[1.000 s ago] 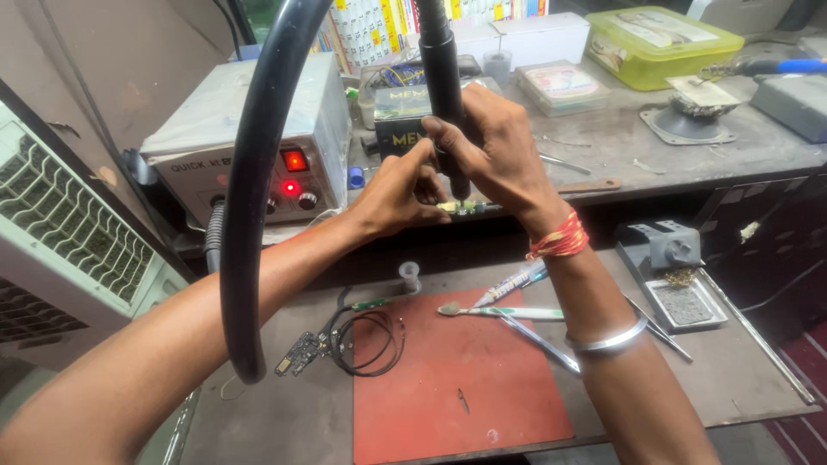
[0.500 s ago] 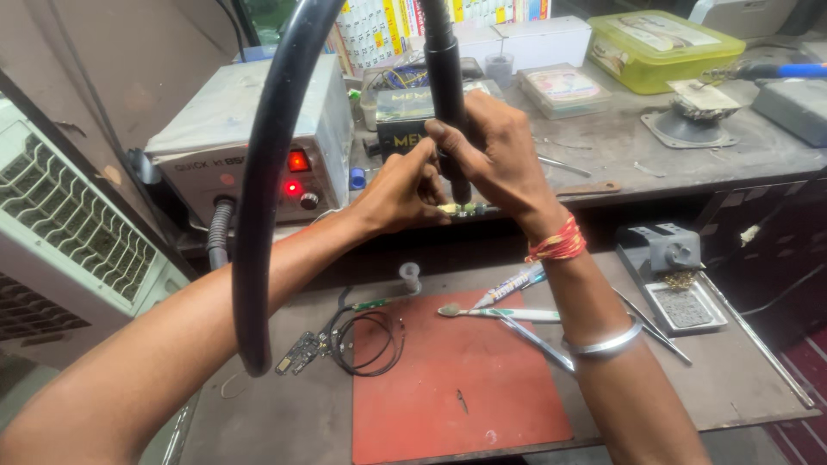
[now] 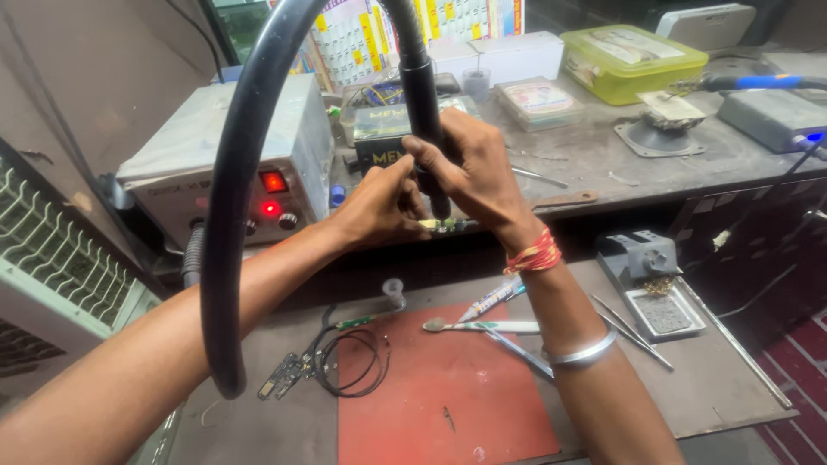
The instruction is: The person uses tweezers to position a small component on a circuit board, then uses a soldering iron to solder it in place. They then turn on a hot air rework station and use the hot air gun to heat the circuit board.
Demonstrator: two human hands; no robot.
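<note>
My right hand (image 3: pixel 478 172) is wrapped around the black handle of a hot-air tool (image 3: pixel 422 95), nozzle pointing down, with its thick black hose (image 3: pixel 233 215) looping up and to the left. My left hand (image 3: pixel 375 207) pinches a small green circuit board (image 3: pixel 446 226) right under the nozzle, held in the air above the bench. Fingers hide most of the board.
A grey station box with red lights (image 3: pixel 258 172) stands at left. On the red mat (image 3: pixel 431 405) and bench lie tweezers (image 3: pixel 517 349), a small brush (image 3: pixel 478 326), a pen-like tube (image 3: pixel 491 300), a wire coil with a small board (image 3: pixel 345 362) and a metal tip-cleaner stand (image 3: pixel 650 275). A yellow-green lidded box (image 3: pixel 633 60) sits on the rear shelf.
Both hands and the hot-air tool stay almost in place; the view has shifted slightly, with the hose loop swinging a little to the right.
</note>
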